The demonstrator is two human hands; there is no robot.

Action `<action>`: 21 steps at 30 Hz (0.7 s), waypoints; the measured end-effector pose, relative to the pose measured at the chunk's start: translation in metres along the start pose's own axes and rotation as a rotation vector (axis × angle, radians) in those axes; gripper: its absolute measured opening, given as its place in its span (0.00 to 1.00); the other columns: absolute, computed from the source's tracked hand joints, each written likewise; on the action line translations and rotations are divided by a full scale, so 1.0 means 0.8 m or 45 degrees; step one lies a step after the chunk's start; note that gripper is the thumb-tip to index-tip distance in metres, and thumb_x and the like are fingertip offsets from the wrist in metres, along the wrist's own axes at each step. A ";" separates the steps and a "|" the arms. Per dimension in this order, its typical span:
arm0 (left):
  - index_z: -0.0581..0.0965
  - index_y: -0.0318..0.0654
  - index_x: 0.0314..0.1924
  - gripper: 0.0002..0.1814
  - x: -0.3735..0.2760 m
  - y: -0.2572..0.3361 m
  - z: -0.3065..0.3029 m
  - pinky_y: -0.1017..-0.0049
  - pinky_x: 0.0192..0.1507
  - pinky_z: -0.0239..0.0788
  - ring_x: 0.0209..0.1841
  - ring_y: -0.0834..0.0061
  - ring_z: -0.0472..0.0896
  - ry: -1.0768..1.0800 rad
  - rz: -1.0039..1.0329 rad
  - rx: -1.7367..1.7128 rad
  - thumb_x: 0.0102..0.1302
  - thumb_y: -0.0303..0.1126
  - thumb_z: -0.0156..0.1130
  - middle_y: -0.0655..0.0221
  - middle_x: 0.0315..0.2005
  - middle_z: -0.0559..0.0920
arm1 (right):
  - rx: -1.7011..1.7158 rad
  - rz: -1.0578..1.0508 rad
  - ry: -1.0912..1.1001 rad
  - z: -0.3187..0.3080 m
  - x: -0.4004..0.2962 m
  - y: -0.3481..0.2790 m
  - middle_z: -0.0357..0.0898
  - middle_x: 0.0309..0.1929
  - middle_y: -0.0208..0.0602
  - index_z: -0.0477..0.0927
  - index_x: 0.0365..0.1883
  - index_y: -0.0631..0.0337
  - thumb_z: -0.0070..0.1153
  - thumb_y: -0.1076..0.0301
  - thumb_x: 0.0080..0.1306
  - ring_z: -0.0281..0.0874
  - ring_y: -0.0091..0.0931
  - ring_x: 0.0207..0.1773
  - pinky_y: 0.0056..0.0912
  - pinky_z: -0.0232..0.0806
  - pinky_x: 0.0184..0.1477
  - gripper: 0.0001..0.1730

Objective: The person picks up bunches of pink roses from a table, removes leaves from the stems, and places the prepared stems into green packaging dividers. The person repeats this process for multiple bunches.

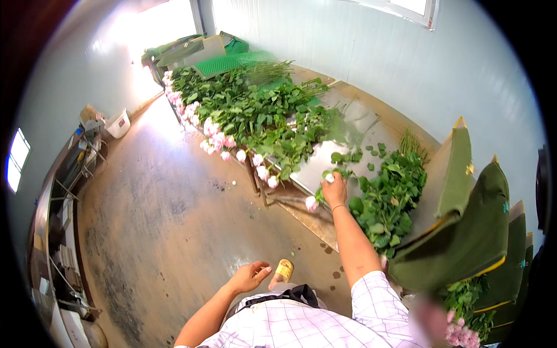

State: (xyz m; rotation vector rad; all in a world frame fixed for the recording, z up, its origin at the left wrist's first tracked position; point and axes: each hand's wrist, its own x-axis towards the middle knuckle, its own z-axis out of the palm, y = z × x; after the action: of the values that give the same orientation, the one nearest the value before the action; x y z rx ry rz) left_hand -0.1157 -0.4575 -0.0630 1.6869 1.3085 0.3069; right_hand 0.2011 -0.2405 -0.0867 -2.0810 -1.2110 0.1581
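My right hand [335, 190] reaches over the table's near edge, its fingers closed around a leafy rose with a pale bud [330, 178]. Just left of it, a pink rose head [311, 203] hangs past the edge. A pile of leafy green stems [391, 191] lies to the right of this hand. On the metal tabletop [324, 161], a few loose leaves are scattered. My left hand [250, 276] hangs over the floor beside my body, holding nothing, with thumb and fingers apart.
Many roses [261, 117] lie along the table, pink heads over the edge. Green mesh [235, 63] sits at the far end. Dark green fabric-covered panels [457, 235] stand at the right, near bunched pink roses [461, 332]. Shelving [54, 243] and a white bucket [118, 123] line the left.
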 end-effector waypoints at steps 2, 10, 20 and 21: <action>0.76 0.36 0.51 0.24 0.039 -0.003 -0.043 0.67 0.43 0.73 0.39 0.60 0.83 -0.010 -0.044 0.071 0.67 0.49 0.54 0.54 0.37 0.83 | -0.084 0.136 -0.167 0.016 0.024 -0.007 0.74 0.47 0.46 0.78 0.42 0.56 0.59 0.60 0.57 0.73 0.41 0.49 0.42 0.68 0.51 0.16; 0.78 0.40 0.45 0.20 0.268 0.051 -0.172 0.61 0.38 0.73 0.39 0.55 0.81 0.075 0.314 0.680 0.60 0.47 0.59 0.57 0.36 0.82 | 0.711 0.131 0.051 0.015 0.032 -0.011 0.77 0.29 0.33 0.78 0.36 0.65 0.56 0.70 0.61 0.75 0.25 0.32 0.28 0.67 0.35 0.08; 0.66 0.43 0.56 0.31 0.471 0.095 -0.157 0.59 0.40 0.74 0.40 0.53 0.81 0.054 0.235 0.972 0.56 0.46 0.64 0.52 0.39 0.80 | 0.953 0.449 -0.722 0.033 -0.030 -0.058 0.76 0.31 0.28 0.75 0.48 0.65 0.56 0.55 0.67 0.71 0.16 0.24 0.18 0.62 0.24 0.21; 0.65 0.43 0.58 0.32 0.475 0.090 -0.154 0.59 0.40 0.74 0.40 0.53 0.81 0.055 0.210 0.953 0.56 0.45 0.64 0.52 0.40 0.80 | 0.951 0.511 -0.715 0.034 -0.030 -0.067 0.76 0.31 0.28 0.74 0.48 0.64 0.56 0.54 0.66 0.71 0.16 0.24 0.17 0.62 0.23 0.22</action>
State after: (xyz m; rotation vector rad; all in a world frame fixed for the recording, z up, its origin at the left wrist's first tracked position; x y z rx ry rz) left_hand -0.0040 -0.0674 -0.0682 2.4272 1.4134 -0.0748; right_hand 0.1381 -0.2290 -0.0786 -1.5988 -0.8081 1.2450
